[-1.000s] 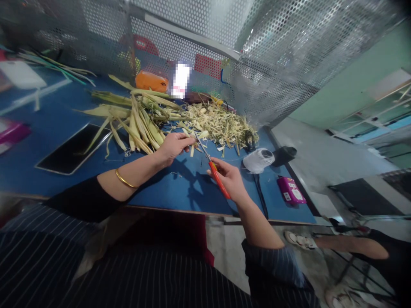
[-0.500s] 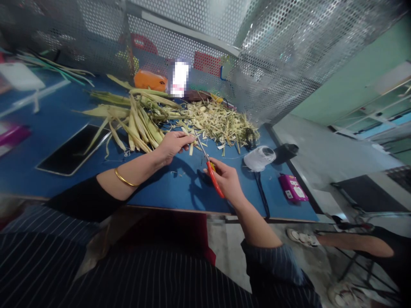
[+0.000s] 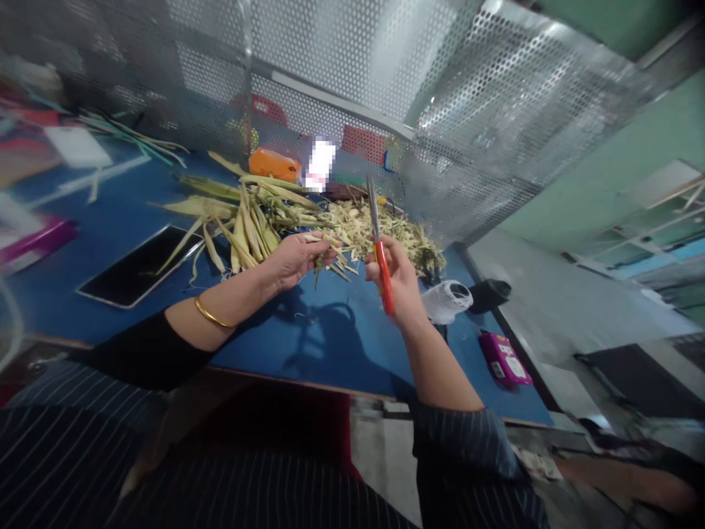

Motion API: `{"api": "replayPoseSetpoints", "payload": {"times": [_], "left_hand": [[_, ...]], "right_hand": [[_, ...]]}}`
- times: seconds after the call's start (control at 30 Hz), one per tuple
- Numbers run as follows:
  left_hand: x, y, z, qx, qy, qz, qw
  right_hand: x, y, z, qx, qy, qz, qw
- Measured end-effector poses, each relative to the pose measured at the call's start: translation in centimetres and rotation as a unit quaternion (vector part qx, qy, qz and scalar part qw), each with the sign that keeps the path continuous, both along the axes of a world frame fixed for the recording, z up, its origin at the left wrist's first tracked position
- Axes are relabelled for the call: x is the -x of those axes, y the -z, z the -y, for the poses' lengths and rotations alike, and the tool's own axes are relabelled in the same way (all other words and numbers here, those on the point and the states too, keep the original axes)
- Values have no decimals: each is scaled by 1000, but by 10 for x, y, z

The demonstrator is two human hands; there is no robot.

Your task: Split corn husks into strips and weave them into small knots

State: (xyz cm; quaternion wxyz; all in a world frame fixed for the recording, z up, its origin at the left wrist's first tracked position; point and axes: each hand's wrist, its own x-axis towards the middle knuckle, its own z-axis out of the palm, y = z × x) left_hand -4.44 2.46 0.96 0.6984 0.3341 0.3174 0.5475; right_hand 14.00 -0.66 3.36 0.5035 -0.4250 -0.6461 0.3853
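My left hand is closed around a small bunch of pale green strips, which look like cut corn husk and stick out past the fingertips. My right hand grips a pair of scissors by the red handles. Their metal blades point up and away from me, close together and apart from the strips. Left of my left hand lies a heap of long dried corn husks. Behind both hands, a pile of short cut pieces spreads over the blue table.
A dark tablet-like slab lies at the left under husk tips. To the right are a white spool of thread, a black cylinder and a purple packet. An orange pack stands before a perforated metal screen.
The scissors have lifted off the strips at my left fingertips and swung to point upward. My left hand has turned, showing more of the bunch. The whole view has tilted slightly.
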Motion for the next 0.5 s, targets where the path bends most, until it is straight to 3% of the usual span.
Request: {"api": "replayPoseSetpoints", "payload": {"times": [0.17, 0.27, 0.5], "left_hand": [[2, -4, -2, 27, -27, 30, 999], [3, -2, -4, 41, -52, 18, 998], [10, -3, -5, 39, -64, -25, 997]], "right_hand": [[-6, 21, -16, 2, 50, 25, 998], [-16, 32, -17, -21, 35, 102, 994], [-15, 32, -11, -20, 26, 190, 981]]}}
